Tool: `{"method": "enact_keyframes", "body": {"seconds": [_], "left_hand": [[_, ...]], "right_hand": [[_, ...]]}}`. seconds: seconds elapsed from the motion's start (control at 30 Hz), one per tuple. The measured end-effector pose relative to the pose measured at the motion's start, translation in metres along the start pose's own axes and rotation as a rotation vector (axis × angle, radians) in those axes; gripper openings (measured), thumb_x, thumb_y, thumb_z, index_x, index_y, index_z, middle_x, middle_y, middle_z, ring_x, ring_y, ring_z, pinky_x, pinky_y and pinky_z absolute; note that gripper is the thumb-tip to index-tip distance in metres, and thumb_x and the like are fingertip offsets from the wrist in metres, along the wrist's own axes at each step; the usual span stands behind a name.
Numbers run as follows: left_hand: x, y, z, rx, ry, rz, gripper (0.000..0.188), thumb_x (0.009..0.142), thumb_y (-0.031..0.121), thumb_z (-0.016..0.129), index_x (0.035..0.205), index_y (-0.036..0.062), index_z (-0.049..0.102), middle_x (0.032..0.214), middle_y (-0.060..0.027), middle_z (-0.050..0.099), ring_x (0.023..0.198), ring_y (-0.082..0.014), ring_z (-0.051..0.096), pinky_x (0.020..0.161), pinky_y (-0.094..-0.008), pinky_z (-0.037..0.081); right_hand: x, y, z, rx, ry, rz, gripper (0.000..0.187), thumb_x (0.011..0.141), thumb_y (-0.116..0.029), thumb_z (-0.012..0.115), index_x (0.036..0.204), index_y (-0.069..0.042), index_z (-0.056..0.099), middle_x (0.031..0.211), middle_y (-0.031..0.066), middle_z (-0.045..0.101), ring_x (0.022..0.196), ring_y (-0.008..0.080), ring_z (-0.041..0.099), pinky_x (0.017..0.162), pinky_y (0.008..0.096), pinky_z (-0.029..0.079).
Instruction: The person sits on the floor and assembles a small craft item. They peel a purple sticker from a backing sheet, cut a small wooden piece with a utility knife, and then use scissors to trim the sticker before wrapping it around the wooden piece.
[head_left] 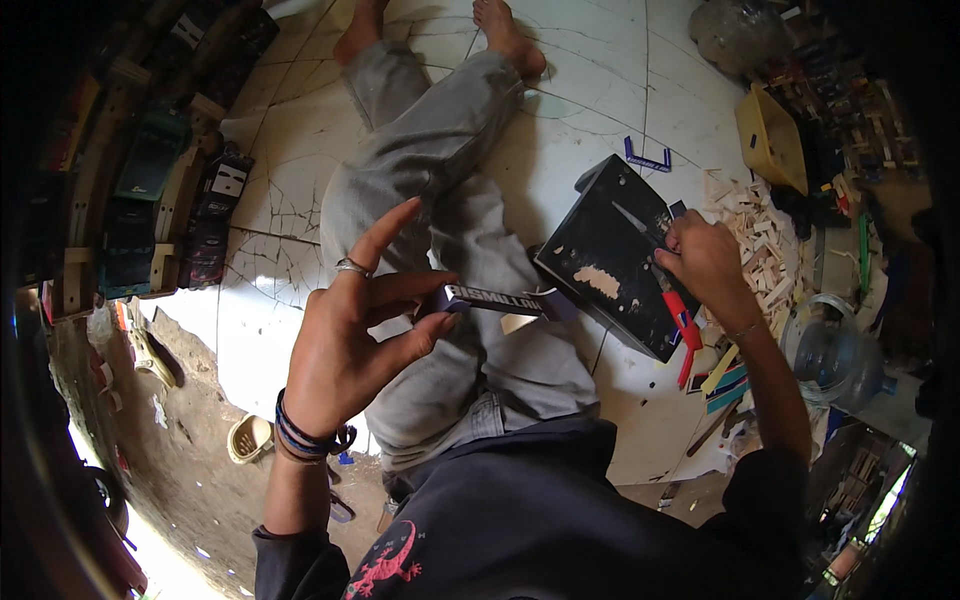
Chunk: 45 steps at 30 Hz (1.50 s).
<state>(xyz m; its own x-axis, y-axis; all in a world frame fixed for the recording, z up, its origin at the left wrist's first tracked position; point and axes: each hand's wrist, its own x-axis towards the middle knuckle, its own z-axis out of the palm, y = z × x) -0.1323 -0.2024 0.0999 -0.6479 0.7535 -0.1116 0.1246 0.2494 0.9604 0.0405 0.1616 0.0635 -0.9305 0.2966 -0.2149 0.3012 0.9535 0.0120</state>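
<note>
My left hand (350, 330) pinches a dark purple bracket-shaped piece (500, 302) with white lettering between thumb and fingers, its index finger raised. The piece is held over my lap. Beside it to the right, a scuffed black box (610, 270) lies tilted on the floor. Over the box's far right part, my right hand (705, 260) is closed around a tool with a pointed grey blade (632, 218); the tool's handle is hidden in the fingers. A small dark blue piece (679, 209) shows at those fingers. Just below that hand lies a red-handled tool (684, 325).
Another purple bracket piece (648, 158) lies on the tiles beyond the box. A heap of wood offcuts (760, 250), a yellow bin (772, 138) and a clear plastic container (825, 345) are at right. Racks of dark packages (210, 215) stand left, with a clog (250, 438) below.
</note>
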Motion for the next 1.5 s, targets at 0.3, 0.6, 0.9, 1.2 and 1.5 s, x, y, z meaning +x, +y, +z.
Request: {"method": "enact_keyframes", "body": {"seconds": [0.3,0.6,0.9,1.2,1.5], "left_hand": [[0.010,0.007,0.013,-0.035,-0.019,0.028,0.082,0.085,0.004,0.078,0.155,0.0098,0.036,0.109,-0.0112,0.077,0.104,-0.0233,0.074,0.094,-0.0333,0.055],[0.015,0.021,0.014,0.023,-0.082,0.124,0.076,0.086,0.005,0.079,0.151,0.0073,0.040,0.117,-0.0138,0.074,0.102,-0.0237,0.074,0.091,-0.0330,0.056],[0.013,0.021,0.017,-0.110,0.096,0.213,0.025,0.087,0.002,0.079,0.111,-0.0004,0.071,0.104,-0.0107,0.073,0.096,-0.0176,0.071,0.083,-0.0291,0.057],[0.009,0.022,0.019,-0.016,0.166,0.332,0.015,0.083,0.001,0.080,0.098,0.0013,0.077,0.098,-0.0107,0.075,0.092,-0.0201,0.073,0.079,-0.0296,0.057],[0.004,0.029,0.021,0.055,0.187,0.313,0.018,0.078,-0.002,0.082,0.096,0.0006,0.077,0.096,-0.0120,0.075,0.090,-0.0196,0.073,0.080,-0.0299,0.056]], "right_hand": [[0.011,-0.021,-0.007,0.448,-0.099,-0.115,0.013,0.093,-0.012,0.067,0.101,-0.002,0.067,0.094,0.0104,0.067,0.088,0.0226,0.067,0.080,0.0345,0.051],[0.010,-0.121,-0.034,1.511,-0.629,-0.175,0.028,0.105,-0.021,0.058,0.124,0.001,0.060,0.106,0.0045,0.068,0.100,0.0113,0.065,0.089,0.0270,0.051],[0.001,-0.129,-0.011,2.172,-0.746,-0.189,0.029,0.105,-0.021,0.058,0.125,0.000,0.062,0.103,0.0039,0.068,0.096,0.0100,0.064,0.086,0.0237,0.050],[-0.003,-0.131,0.004,2.252,-0.821,-0.182,0.029,0.105,-0.022,0.057,0.124,0.000,0.062,0.104,0.0058,0.067,0.096,0.0132,0.065,0.086,0.0248,0.050],[-0.005,-0.135,0.004,2.332,-0.847,-0.194,0.029,0.105,-0.021,0.058,0.124,0.001,0.061,0.106,0.0060,0.065,0.098,0.0155,0.064,0.092,0.0286,0.050]]}}
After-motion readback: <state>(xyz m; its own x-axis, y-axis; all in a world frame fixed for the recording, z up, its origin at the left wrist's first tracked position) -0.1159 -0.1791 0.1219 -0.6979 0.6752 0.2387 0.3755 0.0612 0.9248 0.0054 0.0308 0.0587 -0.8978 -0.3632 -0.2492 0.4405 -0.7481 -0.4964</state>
